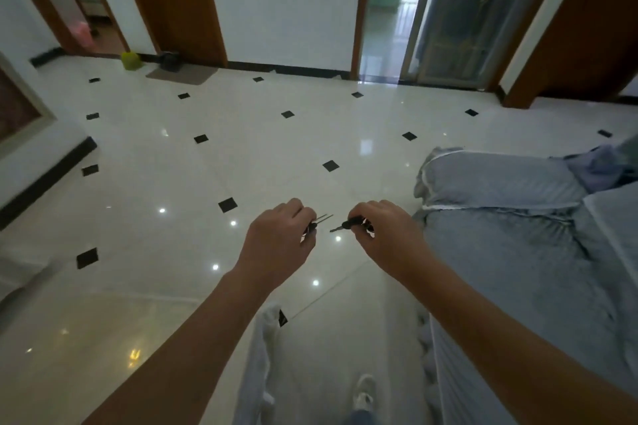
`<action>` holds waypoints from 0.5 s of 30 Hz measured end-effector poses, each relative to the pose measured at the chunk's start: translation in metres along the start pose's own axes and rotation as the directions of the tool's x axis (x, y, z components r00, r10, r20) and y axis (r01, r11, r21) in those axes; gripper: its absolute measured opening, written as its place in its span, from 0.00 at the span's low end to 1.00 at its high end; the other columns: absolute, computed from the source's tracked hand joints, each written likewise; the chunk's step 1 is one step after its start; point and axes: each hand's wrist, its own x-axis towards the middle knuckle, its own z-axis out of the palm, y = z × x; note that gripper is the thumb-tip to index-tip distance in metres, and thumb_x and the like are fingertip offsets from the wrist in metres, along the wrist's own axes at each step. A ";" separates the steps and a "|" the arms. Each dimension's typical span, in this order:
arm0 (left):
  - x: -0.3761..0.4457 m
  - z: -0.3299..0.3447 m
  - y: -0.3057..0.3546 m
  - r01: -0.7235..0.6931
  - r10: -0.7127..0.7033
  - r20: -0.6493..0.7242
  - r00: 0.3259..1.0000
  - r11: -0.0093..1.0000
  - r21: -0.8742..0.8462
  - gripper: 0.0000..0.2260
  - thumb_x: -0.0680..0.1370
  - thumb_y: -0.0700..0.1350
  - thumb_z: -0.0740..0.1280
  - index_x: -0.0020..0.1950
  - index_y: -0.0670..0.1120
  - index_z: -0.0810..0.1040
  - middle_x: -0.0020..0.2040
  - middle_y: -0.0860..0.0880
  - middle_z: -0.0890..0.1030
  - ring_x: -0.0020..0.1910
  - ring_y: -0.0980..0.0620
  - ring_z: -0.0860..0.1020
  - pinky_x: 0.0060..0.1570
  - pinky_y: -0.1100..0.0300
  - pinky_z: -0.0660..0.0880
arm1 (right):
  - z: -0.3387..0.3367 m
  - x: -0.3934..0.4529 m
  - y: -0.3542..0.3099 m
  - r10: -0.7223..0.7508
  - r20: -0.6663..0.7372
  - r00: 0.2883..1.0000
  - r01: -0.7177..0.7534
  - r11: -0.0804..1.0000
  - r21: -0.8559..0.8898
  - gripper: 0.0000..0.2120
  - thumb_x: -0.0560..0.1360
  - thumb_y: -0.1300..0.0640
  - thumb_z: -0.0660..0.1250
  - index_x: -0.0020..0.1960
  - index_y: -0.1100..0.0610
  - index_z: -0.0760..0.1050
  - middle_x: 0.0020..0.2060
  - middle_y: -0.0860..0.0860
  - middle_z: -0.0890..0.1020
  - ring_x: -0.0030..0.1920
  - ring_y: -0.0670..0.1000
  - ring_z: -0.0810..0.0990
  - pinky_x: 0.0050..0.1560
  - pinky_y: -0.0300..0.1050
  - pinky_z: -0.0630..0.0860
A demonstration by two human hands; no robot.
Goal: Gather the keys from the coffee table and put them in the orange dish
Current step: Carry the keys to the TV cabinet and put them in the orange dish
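Head view: both arms reach out over a glossy white tiled floor (276,155) with small black diamond insets. The left hand (276,245) has its grip closed on dark-headed keys (319,220), whose thin metal blades poke out toward 2 o'clock from the fingers. The right hand (383,235) has its grip closed on another dark-headed key (345,225), its blade pointing toward 8 o'clock, tip near the left hand's blades but apart from them. How many keys each hand carries cannot be told; the heads are mostly hidden by the fingers.

A sofa under a grey-blue cover (511,241) fills the 3 to 5 o'clock side. Doorways and brown door frames line the far wall at 12 o'clock, and a yellow-green object (130,60) sits on the floor at 11 o'clock. A shoe (364,393) shows at 6 o'clock.

Judging progress: the gathering appears done, since keys are in both hands and off any bench. Neither the coffee table nor the orange dish is in view, so the deposit is not yet done, and whether any keys are left behind cannot be told.

No brand, label or writing is legible anywhere.
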 end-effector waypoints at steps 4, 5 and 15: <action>0.052 0.036 -0.011 -0.046 0.046 0.047 0.998 0.999 -0.013 0.03 0.74 0.44 0.67 0.45 0.46 0.78 0.40 0.50 0.77 0.34 0.50 0.76 0.32 0.56 0.73 | 0.005 0.033 0.046 0.077 -0.025 0.997 -0.076 0.997 0.024 0.04 0.74 0.58 0.69 0.48 0.54 0.79 0.40 0.48 0.82 0.40 0.50 0.76 0.41 0.47 0.75; 0.067 0.045 -0.013 -0.049 0.050 0.066 0.997 0.999 -0.015 0.03 0.74 0.44 0.67 0.45 0.46 0.78 0.40 0.50 0.77 0.35 0.50 0.76 0.32 0.56 0.74 | 0.007 0.044 0.058 0.085 -0.027 0.996 -0.085 0.996 0.031 0.04 0.74 0.58 0.69 0.48 0.54 0.79 0.40 0.48 0.82 0.40 0.50 0.76 0.41 0.47 0.75; 0.214 0.106 -0.033 -0.054 0.050 0.129 0.990 0.998 0.026 0.04 0.76 0.44 0.66 0.46 0.46 0.78 0.41 0.49 0.77 0.35 0.48 0.75 0.34 0.53 0.74 | 0.021 0.176 0.154 0.087 -0.046 0.995 -0.083 0.994 0.074 0.04 0.74 0.57 0.69 0.48 0.52 0.79 0.39 0.45 0.81 0.40 0.49 0.76 0.41 0.43 0.74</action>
